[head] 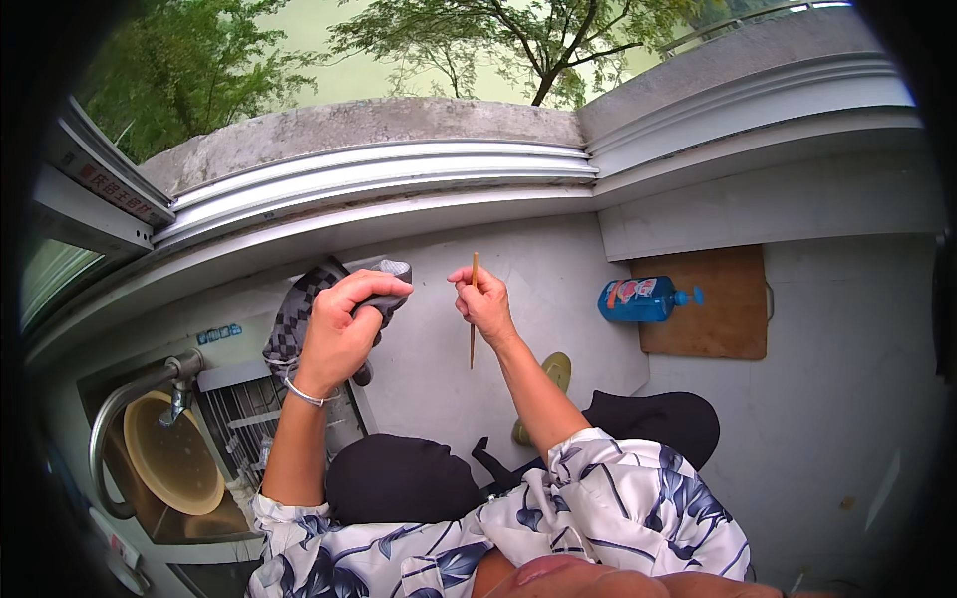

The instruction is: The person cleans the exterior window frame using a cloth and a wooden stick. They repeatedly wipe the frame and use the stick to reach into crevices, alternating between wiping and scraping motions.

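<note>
My left hand (pixel 346 329) is raised at the left, its fingers curled round a dark grey and black checkered cloth item (pixel 303 318), which hangs beside and behind the hand. What kind of item it is I cannot tell. A pale, textured end of it (pixel 394 267) shows above the fingers. Between the fingers of my right hand (pixel 484 303) is a thin brown wooden stick (pixel 473 336), held nearly upright in the picture. The two hands are apart, and the stick does not touch the cloth.
At the left a steel faucet (pixel 105 426) arches over a sink with a beige basin (pixel 176 456), beside a wire rack (pixel 239 411). On the right, a blue pump bottle (pixel 639 299) lies by a wooden board (pixel 710 329). A window track (pixel 389 164) runs along the far side.
</note>
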Tool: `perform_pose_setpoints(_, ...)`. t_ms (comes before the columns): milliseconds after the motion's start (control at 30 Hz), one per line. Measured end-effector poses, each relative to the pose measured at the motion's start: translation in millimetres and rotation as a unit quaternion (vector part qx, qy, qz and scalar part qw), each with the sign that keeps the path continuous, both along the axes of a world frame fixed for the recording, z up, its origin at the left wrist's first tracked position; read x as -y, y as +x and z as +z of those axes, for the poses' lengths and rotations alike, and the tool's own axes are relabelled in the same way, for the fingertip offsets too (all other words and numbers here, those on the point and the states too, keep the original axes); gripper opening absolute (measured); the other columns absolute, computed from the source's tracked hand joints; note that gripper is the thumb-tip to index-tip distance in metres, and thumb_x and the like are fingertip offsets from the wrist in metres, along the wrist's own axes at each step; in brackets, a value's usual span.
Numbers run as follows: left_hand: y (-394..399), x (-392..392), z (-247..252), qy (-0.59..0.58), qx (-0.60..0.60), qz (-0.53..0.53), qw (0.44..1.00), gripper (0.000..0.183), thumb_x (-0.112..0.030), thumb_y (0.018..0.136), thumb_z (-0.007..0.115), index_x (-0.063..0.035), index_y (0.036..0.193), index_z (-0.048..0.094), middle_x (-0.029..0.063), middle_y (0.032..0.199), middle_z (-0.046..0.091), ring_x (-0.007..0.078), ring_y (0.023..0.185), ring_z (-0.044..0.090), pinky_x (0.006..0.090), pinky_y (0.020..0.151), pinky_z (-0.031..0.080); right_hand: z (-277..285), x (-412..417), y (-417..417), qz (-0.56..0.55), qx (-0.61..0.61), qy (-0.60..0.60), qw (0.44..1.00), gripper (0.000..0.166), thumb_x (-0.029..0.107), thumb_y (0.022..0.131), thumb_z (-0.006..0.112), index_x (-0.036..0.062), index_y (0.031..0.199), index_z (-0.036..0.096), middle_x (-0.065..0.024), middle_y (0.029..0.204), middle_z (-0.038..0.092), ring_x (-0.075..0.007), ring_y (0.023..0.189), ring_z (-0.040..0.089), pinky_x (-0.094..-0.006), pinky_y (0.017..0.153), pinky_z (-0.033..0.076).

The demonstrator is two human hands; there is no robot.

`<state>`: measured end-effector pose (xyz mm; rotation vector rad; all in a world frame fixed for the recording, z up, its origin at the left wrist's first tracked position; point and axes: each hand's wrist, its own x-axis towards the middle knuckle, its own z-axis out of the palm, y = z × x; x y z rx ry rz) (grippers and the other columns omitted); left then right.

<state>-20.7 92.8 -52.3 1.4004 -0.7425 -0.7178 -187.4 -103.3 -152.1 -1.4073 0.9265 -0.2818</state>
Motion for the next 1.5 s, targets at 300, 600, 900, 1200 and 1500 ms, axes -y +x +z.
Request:
perform_pose_setpoints(300,6,-6,-19,0.068,-0.065,0.019,0.995,0.041,0.008,0.071,0.039,0.0029,0.1,0.068,0.0051,0.094,0.066,0.0095,0.083,0.058,0.0197,0.077,0.045,86,52,38,-0.039,0.193,-0.264,0.944,0.024,0.017,0.102,0.041,0.0014,0.114,0.056,-0.0055,0.085,0.063,-0.0128,0.074,0.063,-0.0249,0.066,0.052)
perform_pose_setpoints(600,2,-5,-31,-0.11,-0.345,-0.009,0.932,0.047,0.012,0.074,0.039,0.0023,0.117,0.057,0.0117,0.112,0.064,0.0129,0.098,0.061,0.0252,0.085,0.049,83,-8,52,0.241,0.082,-0.053,0.966,0.029,0.005,0.092,0.052,0.0042,0.119,0.062,-0.0064,0.097,0.065,-0.007,0.068,0.059,-0.0201,0.054,0.043)
perform_pose_setpoints(900,21,34,33,-0.079,-0.121,-0.14,0.98,0.042,0.01,0.072,0.039,0.001,0.105,0.063,0.0068,0.105,0.064,0.012,0.096,0.06,0.0261,0.087,0.047,145,33,18,0.133,0.055,-0.289,0.947,0.01,0.005,0.089,0.064,-0.0001,0.097,0.067,0.0042,0.07,0.058,-0.0039,0.066,0.049,-0.0216,0.057,0.041)
perform_pose_setpoints(1200,47,242,24,0.17,0.354,-0.034,0.919,0.035,-0.004,0.078,0.047,-0.0111,0.104,0.07,0.0154,0.108,0.065,0.0345,0.099,0.062,0.0402,0.088,0.049,172,179,59,-0.138,-0.089,-0.661,0.732,0.034,0.036,0.092,0.063,0.0031,0.087,0.07,-0.0122,0.067,0.065,-0.0222,0.059,0.061,-0.031,0.059,0.049)
perform_pose_setpoints(1500,50,233,-32,0.055,0.211,0.056,0.974,0.038,-0.006,0.077,0.047,-0.0082,0.108,0.069,0.0159,0.097,0.07,0.0251,0.081,0.066,0.0322,0.078,0.051,172,178,45,-0.185,0.236,-0.478,0.826,0.053,0.046,0.101,0.038,-0.0005,0.093,0.061,-0.0122,0.089,0.068,-0.0158,0.078,0.065,-0.0252,0.064,0.053)
